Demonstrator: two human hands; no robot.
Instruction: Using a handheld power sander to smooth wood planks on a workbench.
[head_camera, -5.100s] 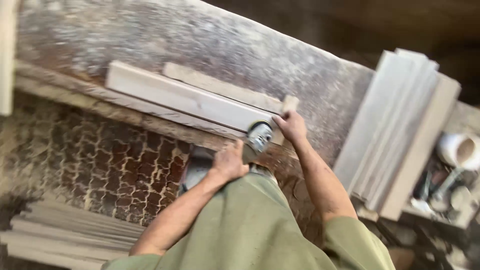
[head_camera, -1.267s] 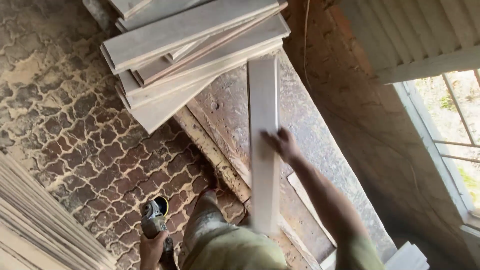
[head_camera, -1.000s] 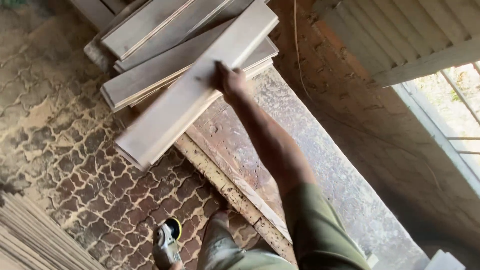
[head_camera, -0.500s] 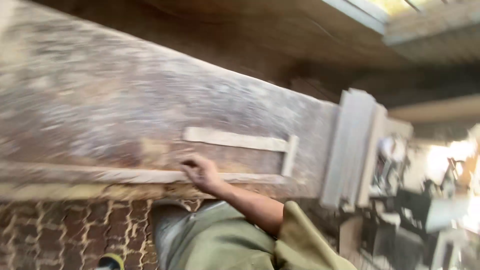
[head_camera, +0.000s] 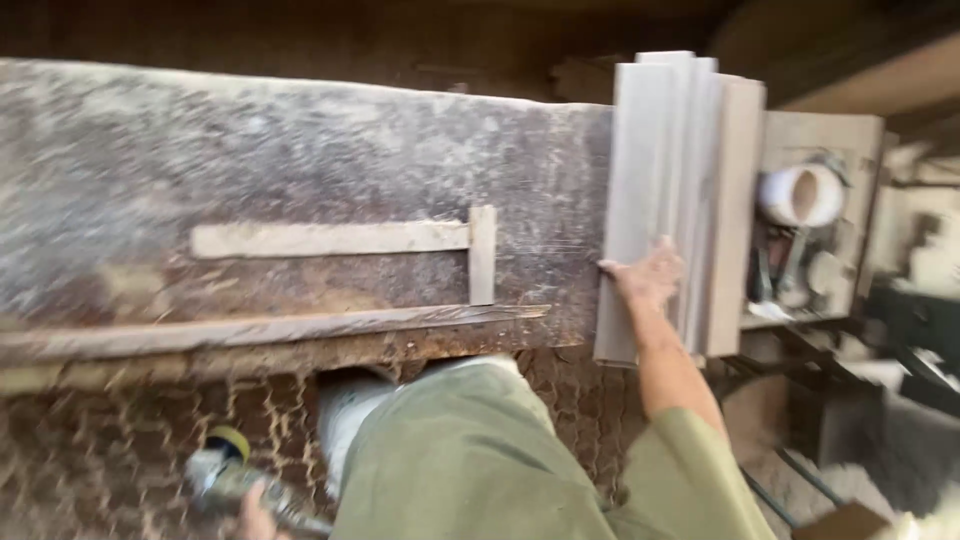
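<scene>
My right hand (head_camera: 648, 277) rests on a stack of pale wooden boards (head_camera: 680, 170) lying at the right end of a dusty workbench (head_camera: 250, 150), fingers spread over the nearest board. Low at the left, only part of my left hand (head_camera: 255, 518) shows, closed around an angle grinder (head_camera: 232, 475) with a yellow-edged head, held beside my leg. Two thin wooden strips (head_camera: 345, 238) nailed in an L shape sit on the bench top, left of my right hand.
A wooden box (head_camera: 815, 215) with a white cup-like container and tools stands right of the boards. Patterned brick floor (head_camera: 90, 450) covered in sawdust lies below the bench edge. A dark metal frame stands at the far right.
My right hand laid a board on a pile at the far left, then swung across the bench onto the board stack at the right. The grinder stayed low in my left hand.
</scene>
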